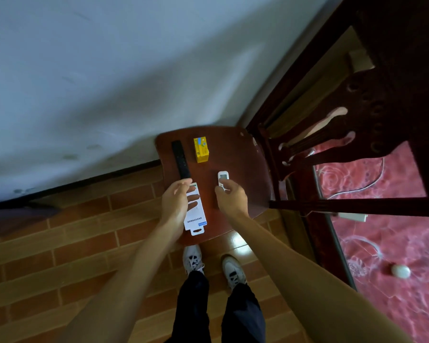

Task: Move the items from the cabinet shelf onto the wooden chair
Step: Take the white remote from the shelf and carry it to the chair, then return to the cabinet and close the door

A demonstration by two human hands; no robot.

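1. The wooden chair [235, 154] stands against a pale wall, its dark red seat facing the person; every place below is given relative to that seat.
2. On the seat's far left part lies a long black remote [180, 160], running from the back edge toward the front.
3. Just right of the remote, near the back edge, sits a small yellow box [201, 149], apart from the remote.
4. At the seat's middle lies a small white device [222, 179] with a grey screen at its far end.
5. The right hand [232, 198] is over the seat's front right; its fingertips pinch the near end of the white device.
6. At the seat's front left lies a white card package [195, 214] with a barcode and a hanging slot, its near end reaching the front edge.
7. The left hand [177, 200] has its fingers loosely spread across the far half of the card package; I cannot tell whether they grip it or merely rest on it.
8. Below the seat's front edge, two white shoes [213, 264] stand on a brick-patterned floor.
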